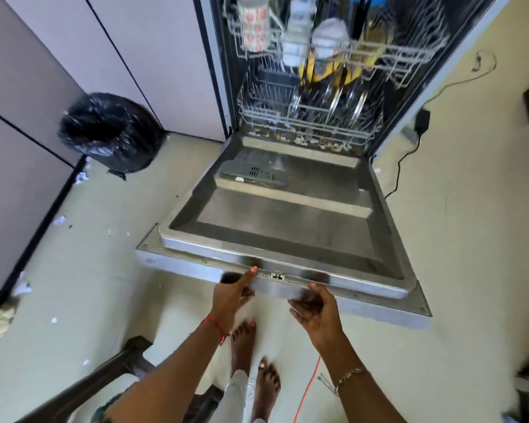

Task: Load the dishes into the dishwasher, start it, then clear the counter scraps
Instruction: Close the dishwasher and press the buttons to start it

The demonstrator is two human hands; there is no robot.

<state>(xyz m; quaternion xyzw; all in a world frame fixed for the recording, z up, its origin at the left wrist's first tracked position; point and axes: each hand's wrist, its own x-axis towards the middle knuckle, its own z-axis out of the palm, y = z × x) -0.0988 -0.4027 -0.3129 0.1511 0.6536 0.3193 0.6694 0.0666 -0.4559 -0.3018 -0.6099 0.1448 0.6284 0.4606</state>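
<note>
The dishwasher door (287, 227) lies folded down flat, steel inner face up, with a grey detergent box (254, 175) set in it. My left hand (232, 296) grips the door's front edge, thumb on top just left of the latch (277, 276). My right hand (315, 309) holds the same edge from below, right of the latch. Behind the door, the lower rack (306, 123) carries upright plates and a yellow dish (327, 71). The upper rack (333, 47) holds a patterned mug (254, 22), a white jar and a bowl.
A bin lined with a black bag (110, 132) stands left of the dishwasher by the cabinet panels (43, 71). Paper scraps (58, 219) dot the pale floor. A black cable (400, 166) and plug lie at the right. My bare feet (251, 355) and a stool (126, 361) are below.
</note>
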